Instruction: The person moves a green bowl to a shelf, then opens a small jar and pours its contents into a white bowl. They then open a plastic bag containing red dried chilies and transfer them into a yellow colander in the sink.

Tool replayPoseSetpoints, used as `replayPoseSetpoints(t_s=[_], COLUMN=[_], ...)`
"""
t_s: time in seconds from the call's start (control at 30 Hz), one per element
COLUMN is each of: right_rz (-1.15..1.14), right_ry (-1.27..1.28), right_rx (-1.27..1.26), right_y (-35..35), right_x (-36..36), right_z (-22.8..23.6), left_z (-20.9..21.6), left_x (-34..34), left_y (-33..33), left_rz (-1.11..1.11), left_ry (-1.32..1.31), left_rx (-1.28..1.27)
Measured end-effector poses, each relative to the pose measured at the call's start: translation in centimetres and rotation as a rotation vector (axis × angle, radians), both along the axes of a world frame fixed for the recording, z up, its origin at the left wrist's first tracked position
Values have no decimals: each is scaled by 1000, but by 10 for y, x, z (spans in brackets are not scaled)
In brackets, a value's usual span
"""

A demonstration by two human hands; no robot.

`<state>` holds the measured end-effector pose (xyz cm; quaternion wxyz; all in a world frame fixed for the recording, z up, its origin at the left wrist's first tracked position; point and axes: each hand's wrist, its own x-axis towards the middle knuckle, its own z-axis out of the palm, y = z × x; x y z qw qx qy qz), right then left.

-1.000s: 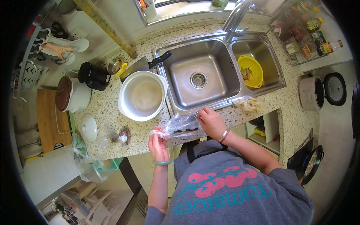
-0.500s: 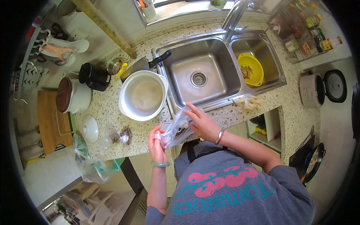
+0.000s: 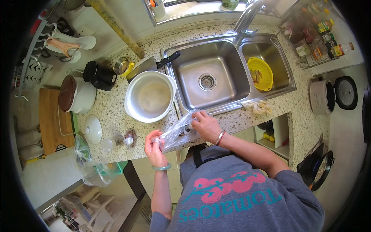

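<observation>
From the head view, the left hand [image 3: 154, 149] pinches one end of a crinkled clear plastic bag [image 3: 176, 133] while the right hand [image 3: 206, 125] grips the other, stretched over the speckled stone counter [image 3: 112, 112] edge. A round white pot [image 3: 150, 96] sits beside the steel sink [image 3: 206, 75].

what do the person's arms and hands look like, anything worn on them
Both forearms are bare, with no gloves. The left hand has a pale green bangle at the wrist. The right hand has a thin reddish bangle at its wrist. A grey short sleeve covers the right upper arm.
</observation>
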<state>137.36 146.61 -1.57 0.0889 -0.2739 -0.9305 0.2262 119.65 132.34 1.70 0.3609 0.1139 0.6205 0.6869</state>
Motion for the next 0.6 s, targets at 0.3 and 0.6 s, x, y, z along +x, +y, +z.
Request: replayPoseSetpoints(t_s=[0.3,0.6], right_rz=[-387,-529], right_ry=[736,749], right_rx=[-1539,-1599], right_y=[13,25], right_x=[19,39], right_z=[51,55], left_z=[-2,51], left_x=[-39,-36], left_y=[-12,5], left_rz=[-80,-401], left_ry=[600,1149], left_rx=[-85,-455])
